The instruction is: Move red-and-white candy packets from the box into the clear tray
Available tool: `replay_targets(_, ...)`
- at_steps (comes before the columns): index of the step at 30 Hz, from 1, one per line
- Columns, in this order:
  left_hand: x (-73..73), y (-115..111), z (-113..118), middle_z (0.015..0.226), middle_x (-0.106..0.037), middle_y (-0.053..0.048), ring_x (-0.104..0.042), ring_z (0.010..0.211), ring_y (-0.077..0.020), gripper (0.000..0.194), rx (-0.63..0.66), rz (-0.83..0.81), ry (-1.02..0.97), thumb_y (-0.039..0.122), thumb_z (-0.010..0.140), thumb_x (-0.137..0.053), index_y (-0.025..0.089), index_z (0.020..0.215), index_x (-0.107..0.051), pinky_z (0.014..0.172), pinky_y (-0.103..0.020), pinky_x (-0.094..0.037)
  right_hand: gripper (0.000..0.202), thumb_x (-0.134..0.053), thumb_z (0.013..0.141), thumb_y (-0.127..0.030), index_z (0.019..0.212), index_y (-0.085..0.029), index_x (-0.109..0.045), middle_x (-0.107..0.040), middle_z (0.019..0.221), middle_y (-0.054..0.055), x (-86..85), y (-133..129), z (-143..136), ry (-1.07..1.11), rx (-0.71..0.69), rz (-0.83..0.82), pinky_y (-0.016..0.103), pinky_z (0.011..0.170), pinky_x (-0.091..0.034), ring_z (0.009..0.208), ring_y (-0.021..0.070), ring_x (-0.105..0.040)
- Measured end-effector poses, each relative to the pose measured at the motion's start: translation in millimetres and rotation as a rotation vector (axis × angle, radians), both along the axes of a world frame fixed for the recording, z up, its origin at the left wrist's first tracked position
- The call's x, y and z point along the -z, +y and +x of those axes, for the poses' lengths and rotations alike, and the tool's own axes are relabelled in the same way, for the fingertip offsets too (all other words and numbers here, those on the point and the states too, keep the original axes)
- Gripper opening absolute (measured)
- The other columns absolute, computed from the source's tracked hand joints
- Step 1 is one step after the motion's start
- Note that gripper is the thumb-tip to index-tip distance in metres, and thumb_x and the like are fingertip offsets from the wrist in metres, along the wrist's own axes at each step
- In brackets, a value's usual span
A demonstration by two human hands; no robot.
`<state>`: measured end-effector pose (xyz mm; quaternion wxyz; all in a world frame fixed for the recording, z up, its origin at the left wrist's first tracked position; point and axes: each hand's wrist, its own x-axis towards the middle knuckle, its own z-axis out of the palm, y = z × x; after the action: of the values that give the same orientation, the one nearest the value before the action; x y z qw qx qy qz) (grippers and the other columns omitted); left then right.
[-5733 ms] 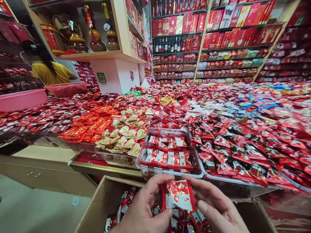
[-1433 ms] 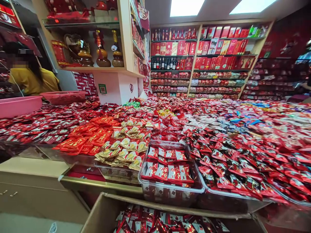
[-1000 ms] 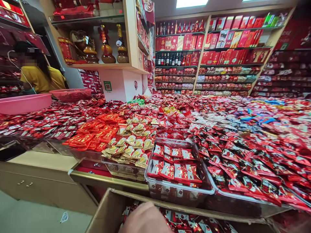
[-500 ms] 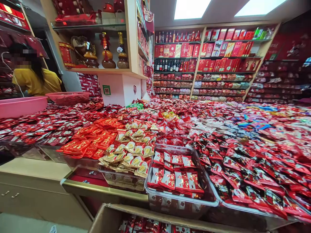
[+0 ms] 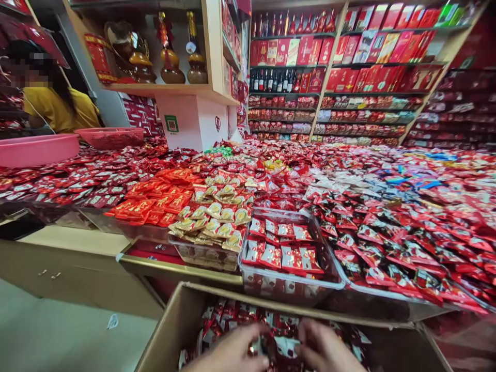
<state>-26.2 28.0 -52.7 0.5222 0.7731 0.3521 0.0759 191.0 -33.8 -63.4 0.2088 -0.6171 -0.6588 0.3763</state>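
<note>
In the head view, both my hands are down inside an open cardboard box [image 5: 217, 290] at the bottom. The box holds many small shiny red-and-white snack packets [image 5: 287, 345]. My left hand [image 5: 238, 347] is curled with thumb and fingers around packets, slightly blurred. Facing it, my right hand [image 5: 325, 349] has its bent fingers on the other end of the same packets. Just beyond the box, a clear plastic bin [image 5: 294, 285] holds similar packets in neat rows.
Gold packets [image 5: 217, 219], orange-red packets [image 5: 155, 204] and black-and-red packets [image 5: 380, 248] heap around the bin. A pink basin [image 5: 39, 150] and a pink basket [image 5: 112, 137] stand left. A person in a yellow top [image 5: 64, 108] is behind them. A white pillar [image 5: 182, 124] rises mid-counter.
Both my hands have come into view and reached into the cardboard box. The view has tilted down, so more of the box and floor shows.
</note>
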Motion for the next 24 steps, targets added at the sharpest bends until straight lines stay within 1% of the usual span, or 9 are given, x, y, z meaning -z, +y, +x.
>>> replay_targets(2, -13.0, -6, 7, 0.122, -0.05, -0.009, -0.049, 0.106, -0.0213, 0.06, -0.041, -0.228, -0.162, 0.027, 0.068, -0.062, 0.021, 0.123, -0.039, 0.087, -0.033, -0.04, 0.018, -0.055, 0.072, -0.023, 0.066, -0.019, -0.038, -0.044, 0.05, -0.007, -11.6, -5, -4, 0.373, 0.104, -0.086, 0.019, 0.044, -0.03, 0.047, 0.0071, -0.041)
replay_targets(4, -24.6, -12, 15, 0.108, -0.058, -0.011, -0.056, 0.092, -0.019, 0.058, -0.104, -0.42, -0.251, 0.03, 0.065, -0.065, 0.015, 0.117, -0.045, 0.077, -0.03, -0.044, 0.025, -0.059, 0.07, -0.033, 0.069, -0.02, -0.037, -0.04, 0.048, -0.01, -26.2, -11, -9, 0.607, 0.166, -0.156, 0.018, 0.041, -0.023, 0.042, 0.0053, -0.034)
replay_targets(6, -32.1, -18, 22, 0.087, -0.065, -0.007, -0.058, 0.074, -0.0154, 0.043, -0.172, -0.481, -0.288, 0.035, 0.066, -0.064, 0.011, 0.102, -0.057, 0.068, -0.027, -0.044, 0.031, -0.062, 0.067, -0.039, 0.074, -0.019, -0.039, -0.042, 0.047, -0.01, -40.5, -16, -12, 0.716, 0.221, -0.212, 0.018, 0.041, -0.02, 0.04, 0.0047, -0.031)
replay_targets(8, -35.5, -23, 27, 0.077, -0.065, -0.005, -0.057, 0.067, -0.013, 0.036, -0.259, -0.481, -0.344, 0.038, 0.068, -0.063, 0.012, 0.092, -0.063, 0.064, -0.025, -0.042, 0.035, -0.064, 0.066, -0.042, 0.08, -0.019, -0.041, -0.044, 0.048, -0.01, -50.9, -19, -15, 0.791, 0.28, -0.242, 0.019, 0.042, -0.022, 0.041, 0.0053, -0.034)
replay_targets(12, -36.0, -30, 31, 0.08, -0.066, -0.003, -0.056, 0.069, -0.0115, 0.033, -0.402, -0.52, -0.465, 0.037, 0.067, -0.065, 0.014, 0.091, -0.064, 0.066, -0.022, -0.042, 0.036, -0.064, 0.066, -0.042, 0.086, -0.018, -0.046, -0.051, 0.052, -0.007, -55.8, -20, -14, 0.892, 0.362, -0.236, 0.019, 0.044, -0.027, 0.044, 0.0064, -0.041)
replay_targets(15, -33.7, -33, 33, 0.08, -0.065, -0.002, -0.056, 0.069, -0.0106, 0.031, -0.469, -0.641, -0.543, 0.036, 0.066, -0.066, 0.015, 0.089, -0.064, 0.067, -0.022, -0.042, 0.036, -0.064, 0.068, -0.04, 0.089, -0.016, -0.048, -0.056, 0.056, -0.004, -52.1, -17, -11, 0.903, 0.374, -0.231, 0.02, 0.046, -0.03, 0.046, 0.0071, -0.044)
replay_targets(19, -26.7, -35, 34, 0.079, -0.065, -0.003, -0.058, 0.063, -0.0114, 0.038, -0.478, -0.783, -0.549, 0.039, 0.066, -0.066, 0.017, 0.096, -0.059, 0.056, -0.021, -0.044, 0.037, -0.064, 0.067, -0.041, 0.088, -0.015, -0.049, -0.058, 0.058, -0.002, -47.3, -15, -8, 0.874, 0.387, -0.218, 0.021, 0.047, -0.032, 0.047, 0.0076, -0.045)
replay_targets(22, -19.1, -35, 32, 0.071, -0.064, -0.002, -0.052, 0.048, -0.0076, 0.044, -0.401, -0.703, -0.467, 0.039, 0.066, -0.066, 0.014, 0.101, -0.056, 0.047, -0.019, -0.041, 0.037, -0.064, 0.067, -0.041, 0.09, -0.017, -0.049, -0.057, 0.061, -0.003, -43.2, -17, -12, 0.829, 0.355, -0.209, 0.02, 0.048, -0.035, 0.053, 0.0087, -0.047)
replay_targets(24, -14.6, -34, 31, 0.067, -0.063, -0.002, -0.049, 0.047, -0.0063, 0.044, -0.409, -0.628, -0.44, 0.04, 0.065, -0.066, 0.012, 0.097, -0.058, 0.048, -0.019, -0.04, 0.036, -0.065, 0.065, -0.04, 0.09, -0.019, -0.049, -0.057, 0.068, -0.001, -38.3, -20, -17, 0.818, 0.305, -0.212, 0.02, 0.05, -0.038, 0.06, 0.0109, -0.052)
